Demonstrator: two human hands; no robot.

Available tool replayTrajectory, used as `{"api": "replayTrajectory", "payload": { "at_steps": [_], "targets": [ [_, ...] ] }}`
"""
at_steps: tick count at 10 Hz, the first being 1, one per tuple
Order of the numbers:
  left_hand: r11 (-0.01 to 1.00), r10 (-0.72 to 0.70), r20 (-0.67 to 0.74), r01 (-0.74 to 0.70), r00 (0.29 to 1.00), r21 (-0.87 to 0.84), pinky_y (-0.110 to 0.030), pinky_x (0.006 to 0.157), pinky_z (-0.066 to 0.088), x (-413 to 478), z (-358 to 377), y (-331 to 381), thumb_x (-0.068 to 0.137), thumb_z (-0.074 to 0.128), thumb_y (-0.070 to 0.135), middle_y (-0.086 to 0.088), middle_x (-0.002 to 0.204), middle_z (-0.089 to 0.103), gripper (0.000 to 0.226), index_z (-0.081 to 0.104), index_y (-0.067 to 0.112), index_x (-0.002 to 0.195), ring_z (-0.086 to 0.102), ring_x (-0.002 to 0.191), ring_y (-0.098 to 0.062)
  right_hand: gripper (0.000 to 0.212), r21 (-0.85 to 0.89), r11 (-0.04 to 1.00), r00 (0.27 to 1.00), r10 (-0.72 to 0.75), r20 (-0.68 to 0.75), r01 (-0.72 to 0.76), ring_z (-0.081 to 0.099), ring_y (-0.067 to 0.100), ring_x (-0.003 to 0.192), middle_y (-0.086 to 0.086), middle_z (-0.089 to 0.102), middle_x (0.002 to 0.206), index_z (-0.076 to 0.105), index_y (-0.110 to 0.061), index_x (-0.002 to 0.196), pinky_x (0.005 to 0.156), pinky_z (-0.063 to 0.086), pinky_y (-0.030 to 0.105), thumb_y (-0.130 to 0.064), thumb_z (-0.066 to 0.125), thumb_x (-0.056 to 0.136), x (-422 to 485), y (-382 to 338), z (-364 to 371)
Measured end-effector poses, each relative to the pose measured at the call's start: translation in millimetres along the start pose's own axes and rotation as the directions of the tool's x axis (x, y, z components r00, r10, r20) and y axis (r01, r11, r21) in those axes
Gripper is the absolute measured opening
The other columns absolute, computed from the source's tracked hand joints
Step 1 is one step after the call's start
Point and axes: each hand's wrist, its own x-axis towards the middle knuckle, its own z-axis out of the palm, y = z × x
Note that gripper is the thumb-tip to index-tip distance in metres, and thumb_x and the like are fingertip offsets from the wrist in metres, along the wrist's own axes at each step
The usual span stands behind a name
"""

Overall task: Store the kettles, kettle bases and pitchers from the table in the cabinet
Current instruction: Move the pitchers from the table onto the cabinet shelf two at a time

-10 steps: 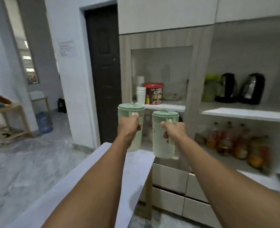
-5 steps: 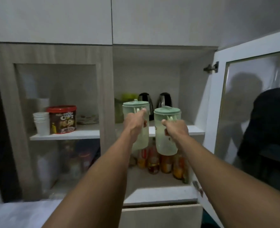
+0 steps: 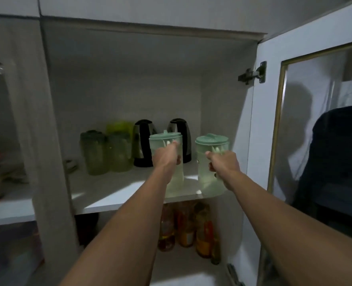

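Left hand (image 3: 168, 155) was wrapped round the handle of one pale green lidded pitcher (image 3: 174, 176); right hand (image 3: 222, 164) was clenched the same way on a second pitcher (image 3: 208, 182). Both fists were closed tight on the handles and both pitchers stood upright.

Change vs half a second before: arms were pushed further forward and the view was closer in. The pitchers had been out in front of the cabinet; now both sat over the front edge of the middle shelf (image 3: 117, 188), right half of it. I couldn't tell whether the bottoms were touching the board or hovering just above. My read: this was the set-down, with release next.

Behind the pitchers, at the back of that shelf: two black and steel kettles (image 3: 143, 143), (image 3: 184, 133), the left-hand pitcher partly covering the second one. I couldn't confirm separate bases under them.

Count:
- pitchers in hand: 2
- pitchers already shelved at back left (image 3: 93, 153): at least 3, greenish and clustered, too dim for an exact number
- kettles: 2
- bottles (image 3: 204, 230) on the shelf below: about 4, overlapping, so not exact

Glass door (image 3: 315, 141) stood open on the right, well clear of the right arm. Front left of the shelf was free for more items. The table wasn't in view, so I couldn't judge what was left to fetch.
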Motion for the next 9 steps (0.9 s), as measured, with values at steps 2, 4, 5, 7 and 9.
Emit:
{"api": "replayTrajectory", "payload": {
  "at_steps": [2, 4, 5, 7, 9],
  "targets": [
    [0.999, -0.038, 0.033, 0.037, 0.999, 0.027, -0.031, 0.077, 0.053, 109, 37, -30, 0.091, 0.055, 0.041, -0.011, 0.093, 0.072, 0.038, 0.068, 0.005, 0.094, 0.069, 0.086, -0.028, 0.049, 0.009, 0.998, 0.997, 0.069, -0.02, -0.069, 0.066, 0.031, 0.099, 0.014, 0.067, 0.108, 0.059, -0.001, 0.122, 0.084, 0.051, 0.039, -0.033, 0.068, 0.086, 106, 32, 54],
    [1.0, -0.015, 0.16, 0.011, 0.987, 0.026, -0.03, 0.083, 0.049, 215, 67, -47, 0.097, 0.046, 0.029, -0.026, 0.13, 0.061, 0.048, 0.06, -0.005, 0.126, 0.062, 0.118, -0.039, 0.015, -0.039, 0.991, 0.988, 0.128, -0.092, -0.132, 0.068, 0.032, 0.081, 0.017, 0.068, 0.088, 0.059, -0.009, 0.077, 0.069, 0.054, 0.04, -0.016, 0.066, 0.088, 202, 42, 93],
    [1.0, -0.002, 0.184, 0.004, 0.983, -0.015, -0.028, 0.071, 0.05, 247, 78, -52, 0.1, 0.046, 0.025, -0.025, 0.115, 0.065, 0.034, 0.063, 0.002, 0.119, 0.066, 0.086, -0.03, 0.026, -0.07, 0.987, 0.985, 0.137, -0.108, -0.145, 0.072, 0.037, 0.088, 0.017, 0.066, 0.086, 0.067, -0.003, 0.087, 0.067, 0.05, 0.037, -0.03, 0.069, 0.086, 238, 50, 110],
    [0.999, -0.007, 0.238, 0.018, 0.971, -0.047, -0.031, 0.066, 0.046, 305, 105, -64, 0.085, 0.053, 0.038, -0.017, 0.085, 0.057, 0.034, 0.065, 0.006, 0.082, 0.051, 0.057, -0.022, 0.027, -0.13, 0.985, 0.991, 0.103, -0.084, -0.113, 0.063, 0.026, 0.087, 0.017, 0.066, 0.095, 0.062, -0.011, 0.091, 0.082, 0.055, 0.042, -0.035, 0.063, 0.079, 298, 67, 131],
    [0.999, -0.037, 0.2, 0.036, 0.979, 0.009, -0.028, 0.066, 0.046, 333, 115, -65, 0.099, 0.048, 0.035, -0.009, 0.07, 0.056, 0.038, 0.057, 0.01, 0.072, 0.054, 0.06, -0.026, 0.045, -0.069, 0.992, 0.988, 0.099, -0.118, -0.108, 0.069, 0.029, 0.09, 0.017, 0.073, 0.106, 0.07, -0.013, 0.094, 0.093, 0.056, 0.05, -0.043, 0.061, 0.062, 345, 98, 132]
  ]
}}
